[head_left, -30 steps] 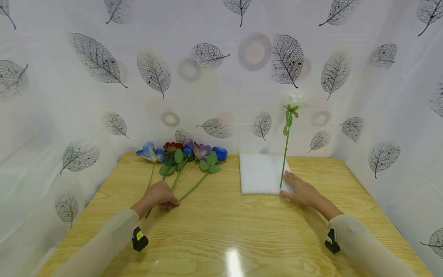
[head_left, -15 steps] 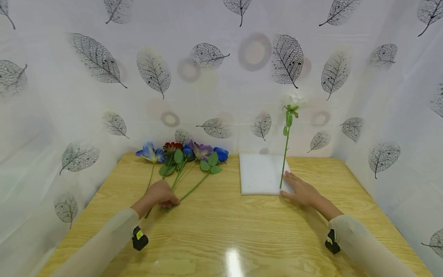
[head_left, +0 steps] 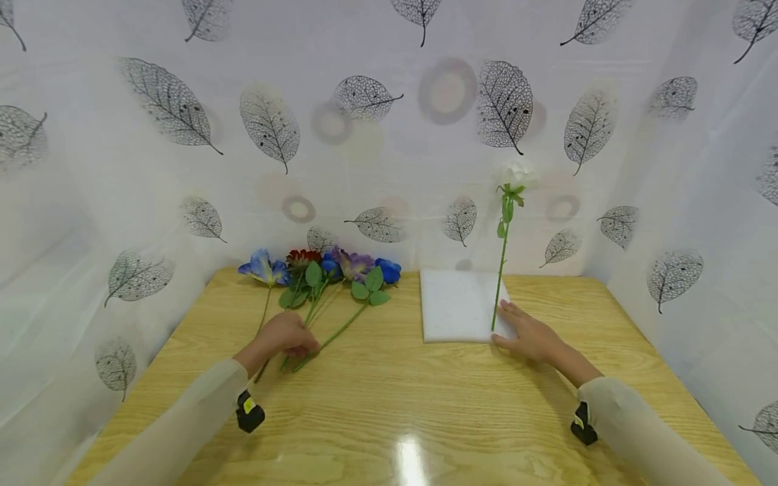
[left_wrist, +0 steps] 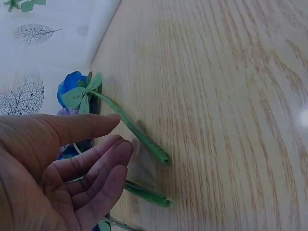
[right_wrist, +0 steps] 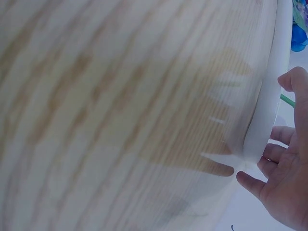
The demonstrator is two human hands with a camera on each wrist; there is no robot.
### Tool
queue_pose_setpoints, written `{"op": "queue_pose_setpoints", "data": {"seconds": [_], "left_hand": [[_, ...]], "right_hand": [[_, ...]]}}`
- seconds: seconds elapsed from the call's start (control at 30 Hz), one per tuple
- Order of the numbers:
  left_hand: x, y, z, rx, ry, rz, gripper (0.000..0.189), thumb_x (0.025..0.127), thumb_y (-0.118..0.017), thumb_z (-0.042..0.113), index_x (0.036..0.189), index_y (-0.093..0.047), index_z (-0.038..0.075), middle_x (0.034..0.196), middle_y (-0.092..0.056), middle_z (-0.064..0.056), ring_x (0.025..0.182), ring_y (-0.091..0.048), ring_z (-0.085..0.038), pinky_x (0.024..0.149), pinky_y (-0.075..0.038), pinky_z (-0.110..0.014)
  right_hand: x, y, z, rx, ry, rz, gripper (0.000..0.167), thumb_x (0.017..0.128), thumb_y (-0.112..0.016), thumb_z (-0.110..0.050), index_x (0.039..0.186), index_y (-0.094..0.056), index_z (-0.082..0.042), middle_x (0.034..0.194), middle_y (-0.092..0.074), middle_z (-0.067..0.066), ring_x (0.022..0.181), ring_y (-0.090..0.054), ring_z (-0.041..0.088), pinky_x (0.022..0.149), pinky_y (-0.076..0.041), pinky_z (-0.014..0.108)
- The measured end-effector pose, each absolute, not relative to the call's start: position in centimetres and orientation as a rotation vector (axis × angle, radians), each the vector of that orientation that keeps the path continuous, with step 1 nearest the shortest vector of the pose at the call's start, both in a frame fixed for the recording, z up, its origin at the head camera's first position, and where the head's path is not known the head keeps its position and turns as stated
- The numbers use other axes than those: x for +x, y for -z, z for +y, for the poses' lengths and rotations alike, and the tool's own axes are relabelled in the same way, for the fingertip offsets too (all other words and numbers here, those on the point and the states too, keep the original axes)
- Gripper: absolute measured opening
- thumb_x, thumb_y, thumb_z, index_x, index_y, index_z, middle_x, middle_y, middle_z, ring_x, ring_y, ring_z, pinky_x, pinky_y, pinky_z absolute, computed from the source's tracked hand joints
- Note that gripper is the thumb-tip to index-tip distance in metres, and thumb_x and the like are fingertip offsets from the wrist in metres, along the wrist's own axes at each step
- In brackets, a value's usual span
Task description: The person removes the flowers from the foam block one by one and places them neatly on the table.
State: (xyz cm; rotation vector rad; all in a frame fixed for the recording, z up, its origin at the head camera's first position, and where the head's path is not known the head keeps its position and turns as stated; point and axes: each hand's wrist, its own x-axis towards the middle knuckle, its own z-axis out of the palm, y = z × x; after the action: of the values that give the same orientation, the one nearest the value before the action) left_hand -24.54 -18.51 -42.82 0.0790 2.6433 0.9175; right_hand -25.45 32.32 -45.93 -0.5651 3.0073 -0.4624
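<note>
My left hand hovers low over the stems of several flowers lying at the left. In the left wrist view its fingers bend loosely, a gap between thumb and index. The index tip overlaps the green stem of a blue rose; nothing is gripped. At the right, a white rose stands nearly upright, its stem foot at the white foam board. My right hand rests at the board's right front corner, thumb and fingers spread along its edge, close beside the rose's stem.
A pale blue flower, a dark red flower and a purple flower lie at the table's back left. The wood-grain table ends against a leaf-patterned white curtain at the back and sides.
My left hand has shifted slightly forward and right along the stems, and its fingers have loosened. The right hand, board and white rose stay as they were.
</note>
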Motion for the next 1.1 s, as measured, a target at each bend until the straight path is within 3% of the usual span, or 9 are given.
{"op": "queue_pose_setpoints", "data": {"seconds": [0.2,0.37,0.43,0.5,0.6,0.67,0.77,1.1], "left_hand": [[-24.8,42.3,-18.0,0.093,-0.953,2.605,0.026,0.085,-0.079,0.017,0.062,-0.073,0.006,0.050,-0.055,0.003,0.046,-0.039,-0.010,0.050,-0.036,-0.024],[-25.2,42.0,-17.2,0.155,-0.993,2.587,0.035,0.085,-0.074,0.012,0.054,-0.059,0.010,0.047,-0.041,0.005,0.045,-0.029,-0.011,0.053,-0.033,-0.027],[-25.4,42.0,-16.7,0.183,-0.995,2.601,0.033,0.085,-0.073,0.012,0.055,-0.059,0.009,0.047,-0.043,0.005,0.045,-0.032,-0.011,0.053,-0.035,-0.026],[-25.7,41.9,-16.0,0.201,-1.015,2.609,0.026,0.085,-0.074,0.013,0.061,-0.069,0.006,0.051,-0.055,0.002,0.046,-0.045,-0.011,0.053,-0.044,-0.026],[-26.1,41.9,-14.8,0.220,-1.069,2.589,0.014,0.088,-0.075,0.016,0.083,-0.080,0.004,0.072,-0.074,-0.008,0.063,-0.067,-0.017,0.063,-0.058,-0.031],[-26.5,41.9,-13.8,0.219,-1.133,2.551,0.015,0.090,-0.076,0.017,0.094,-0.080,0.003,0.086,-0.077,-0.012,0.075,-0.073,-0.023,0.071,-0.062,-0.036],[-27.2,42.1,-12.0,0.206,-1.194,2.518,0.018,0.091,-0.076,0.018,0.102,-0.078,0.003,0.095,-0.077,-0.012,0.084,-0.075,-0.026,0.077,-0.063,-0.038],[-28.7,42.3,-5.1,0.327,-1.374,2.450,0.020,0.094,-0.074,0.019,0.108,-0.075,0.004,0.095,-0.076,-0.014,0.090,-0.075,-0.034,0.081,-0.063,-0.044]], "right_hand": [[-25.4,45.9,32.3,-0.565,0.451,3.009,0.079,0.099,-0.061,-0.045,0.153,-0.037,0.007,0.163,-0.028,0.028,0.148,-0.030,0.050,0.113,-0.036,0.066],[-25.5,46.0,32.4,-0.557,0.460,3.009,0.079,0.099,-0.061,-0.045,0.154,-0.037,0.006,0.163,-0.028,0.027,0.148,-0.030,0.050,0.113,-0.036,0.067],[-25.5,46.1,32.5,-0.557,0.460,3.009,0.079,0.099,-0.061,-0.046,0.154,-0.037,0.006,0.163,-0.028,0.027,0.148,-0.030,0.050,0.113,-0.036,0.066],[-25.6,46.2,32.5,-0.560,0.459,3.010,0.079,0.099,-0.060,-0.047,0.154,-0.037,0.006,0.163,-0.029,0.027,0.148,-0.030,0.050,0.113,-0.036,0.066],[-25.7,46.3,32.6,-0.564,0.455,3.014,0.080,0.099,-0.060,-0.048,0.154,-0.037,0.006,0.163,-0.029,0.026,0.148,-0.030,0.049,0.113,-0.036,0.066],[-25.7,46.4,32.7,-0.565,0.452,3.016,0.080,0.099,-0.060,-0.048,0.154,-0.037,0.006,0.163,-0.029,0.026,0.148,-0.030,0.049,0.113,-0.037,0.066],[-25.7,46.4,32.7,-0.567,0.453,3.018,0.080,0.099,-0.060,-0.048,0.153,-0.037,0.006,0.163,-0.029,0.026,0.148,-0.031,0.049,0.113,-0.036,0.066],[-25.8,46.3,32.8,-0.572,0.458,3.011,0.079,0.100,-0.060,-0.047,0.154,-0.036,0.005,0.163,-0.029,0.026,0.149,-0.030,0.048,0.114,-0.036,0.065]]}}
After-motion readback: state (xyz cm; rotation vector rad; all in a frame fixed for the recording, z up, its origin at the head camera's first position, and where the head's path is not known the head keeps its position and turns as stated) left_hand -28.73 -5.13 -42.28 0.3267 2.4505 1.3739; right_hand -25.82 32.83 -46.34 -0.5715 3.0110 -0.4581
